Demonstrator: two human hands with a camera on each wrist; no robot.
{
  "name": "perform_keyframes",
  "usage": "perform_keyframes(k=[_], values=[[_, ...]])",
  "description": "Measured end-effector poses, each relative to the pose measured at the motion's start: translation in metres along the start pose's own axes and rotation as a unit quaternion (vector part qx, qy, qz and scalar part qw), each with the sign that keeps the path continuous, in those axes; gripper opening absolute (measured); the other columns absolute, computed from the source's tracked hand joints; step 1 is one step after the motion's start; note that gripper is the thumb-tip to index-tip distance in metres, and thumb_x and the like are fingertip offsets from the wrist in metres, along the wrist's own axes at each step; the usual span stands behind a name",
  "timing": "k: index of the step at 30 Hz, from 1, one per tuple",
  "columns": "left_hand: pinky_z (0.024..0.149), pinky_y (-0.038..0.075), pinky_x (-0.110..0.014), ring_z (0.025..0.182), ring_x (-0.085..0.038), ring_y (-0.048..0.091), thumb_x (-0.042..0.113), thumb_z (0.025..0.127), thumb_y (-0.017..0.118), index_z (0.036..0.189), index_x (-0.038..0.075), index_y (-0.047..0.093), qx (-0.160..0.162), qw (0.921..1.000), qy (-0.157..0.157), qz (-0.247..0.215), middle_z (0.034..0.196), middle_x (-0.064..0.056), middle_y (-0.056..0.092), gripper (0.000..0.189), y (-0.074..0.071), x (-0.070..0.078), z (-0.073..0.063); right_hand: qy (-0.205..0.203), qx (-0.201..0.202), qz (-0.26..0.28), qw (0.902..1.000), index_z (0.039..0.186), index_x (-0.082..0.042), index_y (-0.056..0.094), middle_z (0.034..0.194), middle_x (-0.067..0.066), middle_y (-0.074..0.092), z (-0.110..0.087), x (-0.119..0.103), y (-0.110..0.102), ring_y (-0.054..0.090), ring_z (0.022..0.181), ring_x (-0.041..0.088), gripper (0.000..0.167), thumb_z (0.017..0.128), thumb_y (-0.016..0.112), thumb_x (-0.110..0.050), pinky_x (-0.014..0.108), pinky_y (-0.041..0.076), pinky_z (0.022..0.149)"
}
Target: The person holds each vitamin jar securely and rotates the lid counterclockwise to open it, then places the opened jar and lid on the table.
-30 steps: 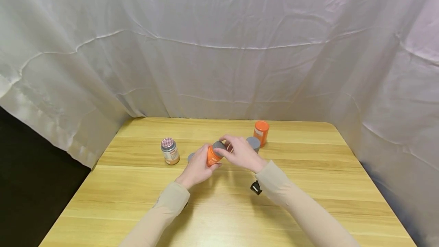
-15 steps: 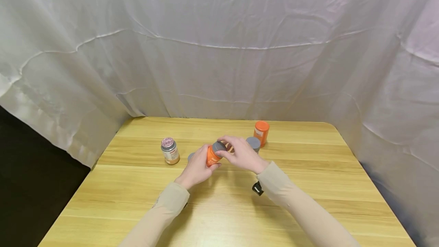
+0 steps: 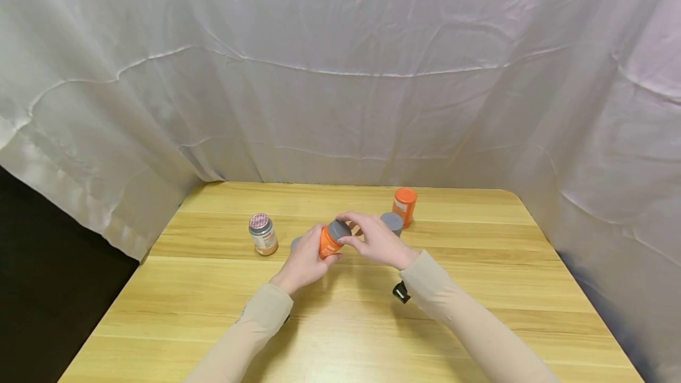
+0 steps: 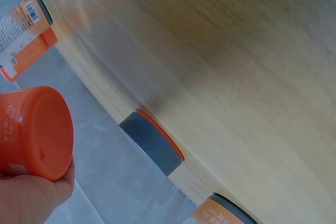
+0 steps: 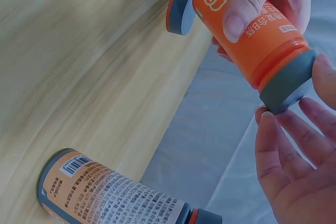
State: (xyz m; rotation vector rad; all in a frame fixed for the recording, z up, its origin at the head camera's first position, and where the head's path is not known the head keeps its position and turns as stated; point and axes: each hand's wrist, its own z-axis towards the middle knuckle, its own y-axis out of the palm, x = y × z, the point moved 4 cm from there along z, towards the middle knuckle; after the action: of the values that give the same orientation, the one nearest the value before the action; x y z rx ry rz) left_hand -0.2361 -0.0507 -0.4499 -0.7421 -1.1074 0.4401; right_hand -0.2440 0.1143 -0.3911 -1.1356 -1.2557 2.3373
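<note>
My left hand [image 3: 305, 260] grips an orange bottle [image 3: 330, 243] with a grey cap [image 3: 339, 229], held tilted above the table, cap end toward the right. In the right wrist view the left thumb lies along the bottle's printed side [image 5: 231, 30]. With thumb and fingertips my right hand [image 3: 372, 240] pinches the rim of the cap [image 5: 289, 81]; an orange band shows just under it. The bottle's base [image 4: 50, 135] faces the left wrist camera. Beyond the left hand, a grey disc-like lid with an orange edge [image 4: 152, 142] is partly hidden in the head view.
A silver-grey labelled jar [image 3: 263, 235] with a patterned top stands to the left. Behind the right hand are a grey-capped bottle [image 3: 392, 221] and an orange container [image 3: 405, 205]. Grey curtains [image 3: 340, 111] hang round the wooden table [image 3: 340, 336].
The right fingers and wrist have turned slightly at the cap, and more of the cap's top shows. The left hand and bottle have stayed almost in place.
</note>
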Motion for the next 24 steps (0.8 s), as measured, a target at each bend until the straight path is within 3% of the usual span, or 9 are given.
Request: perform_keyframes(k=[7, 12, 19, 24], values=[[0.083, 0.051, -0.035, 0.091, -0.015, 0.060, 0.023, 0.084, 0.081, 0.126, 0.007, 0.052, 0.002, 1.0000, -0.001, 0.002, 0.105, -0.005, 0.063, 0.053, 0.0007, -0.0004, 0.0004, -0.002, -0.015, 0.003, 0.9999, 0.135, -0.004, 0.058, 0.128, 0.010, 0.069, -0.0012, 0.0013, 0.0005, 0.068, 0.108, 0.024, 0.044, 0.094, 0.071, -0.017, 0.033, 0.057, 0.083], [0.084, 0.051, -0.035, 0.092, -0.016, 0.060, 0.023, 0.084, 0.081, 0.126, 0.007, 0.052, 0.001, 1.0000, -0.002, 0.002, 0.106, -0.005, 0.063, 0.053, 0.0008, -0.0004, 0.0008, 0.012, -0.009, 0.035, 0.9993, 0.135, -0.004, 0.057, 0.129, 0.010, 0.068, -0.0015, 0.0031, 0.0024, 0.067, 0.110, 0.025, 0.046, 0.094, 0.071, -0.017, 0.042, 0.058, 0.085], [0.082, 0.051, -0.035, 0.091, -0.015, 0.060, 0.022, 0.084, 0.081, 0.126, 0.008, 0.052, 0.006, 0.9998, 0.015, 0.008, 0.105, -0.004, 0.063, 0.053, 0.0016, 0.0007, 0.0019, 0.087, 0.070, 0.102, 0.9885, 0.129, -0.005, 0.061, 0.124, 0.013, 0.071, 0.0002, 0.0050, 0.0065, 0.070, 0.106, 0.025, 0.042, 0.094, 0.071, -0.028, 0.038, 0.059, 0.086], [0.083, 0.052, -0.034, 0.092, -0.015, 0.060, 0.022, 0.085, 0.081, 0.127, 0.007, 0.052, 0.006, 0.9996, 0.027, 0.007, 0.106, -0.004, 0.064, 0.053, 0.0025, 0.0025, 0.0033, 0.137, 0.136, 0.103, 0.9758, 0.116, -0.009, 0.067, 0.111, 0.010, 0.076, 0.0022, 0.0052, 0.0081, 0.073, 0.093, 0.022, 0.034, 0.090, 0.076, -0.029, 0.036, 0.059, 0.080]])
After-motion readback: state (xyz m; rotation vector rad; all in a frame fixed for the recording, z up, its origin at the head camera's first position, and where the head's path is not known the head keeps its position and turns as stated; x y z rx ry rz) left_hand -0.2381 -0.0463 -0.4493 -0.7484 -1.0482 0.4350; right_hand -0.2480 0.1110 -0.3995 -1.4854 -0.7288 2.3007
